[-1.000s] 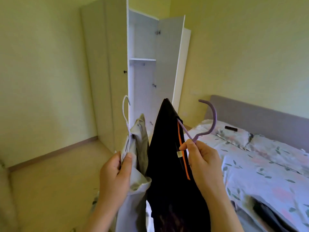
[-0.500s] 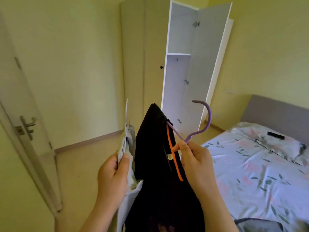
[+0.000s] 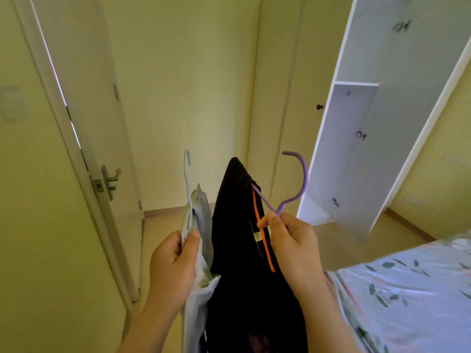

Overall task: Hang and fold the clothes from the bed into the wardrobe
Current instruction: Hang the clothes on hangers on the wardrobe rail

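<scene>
**Two loaded hangers, both held by the neck alone**

The main risk is a garment sliding off before it reaches the wardrobe (image 3: 356,123). The black top (image 3: 239,250) hangs on the purple hanger (image 3: 293,194), and the right hand (image 3: 290,248) pinches only the thin neck, just below the hook. The shoulder above the grip is tipped steeply upward, so the cloth could creep down the lower arm and drop if the hanger swings. A narrow pinch also gives little control over twist, and the hook may turn away from the rail at the moment of hanging.

The grey garment (image 3: 201,225) on the white hanger (image 3: 188,179) carries a similar risk. The left hand (image 3: 173,263) is closed on cloth and wire together, thumb pressed over the fabric just below the hook. If the fingers hold more cloth than wire, the hanger could slip through. The two garments touch between the hands, so they may snag each other when one is lifted away. With both hands full, neither is free to steady the wardrobe door or straighten a shoulder.

Both forearms rise from below, wrists bent so the hooks point up. The right hand sits slightly higher, thumb and forefinger clamped on the purple neck, the other fingers curled. The left hand is turned palm inward, wrapped firmly round its bundle. The wardrobe stands open up and right of the right hand; the bed (image 3: 407,289) lies to its lower right. No rail can be seen from here.
</scene>
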Available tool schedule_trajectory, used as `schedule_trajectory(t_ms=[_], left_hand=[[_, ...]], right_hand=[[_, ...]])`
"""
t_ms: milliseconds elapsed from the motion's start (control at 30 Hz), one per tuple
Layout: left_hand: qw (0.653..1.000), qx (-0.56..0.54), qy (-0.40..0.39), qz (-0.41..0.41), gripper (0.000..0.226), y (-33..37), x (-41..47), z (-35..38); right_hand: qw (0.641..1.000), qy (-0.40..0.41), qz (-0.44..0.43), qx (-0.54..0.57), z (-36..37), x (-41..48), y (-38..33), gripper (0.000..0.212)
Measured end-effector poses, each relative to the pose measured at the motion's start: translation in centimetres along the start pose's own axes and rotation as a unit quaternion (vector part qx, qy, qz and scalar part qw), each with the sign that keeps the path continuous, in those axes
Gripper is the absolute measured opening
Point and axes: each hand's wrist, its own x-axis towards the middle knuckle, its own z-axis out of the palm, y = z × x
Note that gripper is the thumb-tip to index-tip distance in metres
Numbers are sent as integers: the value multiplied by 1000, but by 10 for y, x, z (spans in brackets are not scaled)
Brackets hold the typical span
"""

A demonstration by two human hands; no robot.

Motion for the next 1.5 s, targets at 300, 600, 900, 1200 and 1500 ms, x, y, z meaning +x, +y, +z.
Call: schedule_trajectory(t_ms=[300,600,900,1200,1500], left_hand=[[999,-28,-34,-20,43,-47,90,6],[991,-22,-131,-18,48,-81,207,10],[978,36,-207,-8,43,-122,289,51],[975,65,-210,13,37,-136,374,112],[948,65,-310,30,36,-163,446,184]], right_hand=[[1000,-10,11,-7,62,87,26,32],[997,60,49,-25,127,176,35,33],[989,108,96,-14,138,256,63,32],[981,145,132,7,129,348,91,32],[955,245,167,-5,118,411,119,29]])
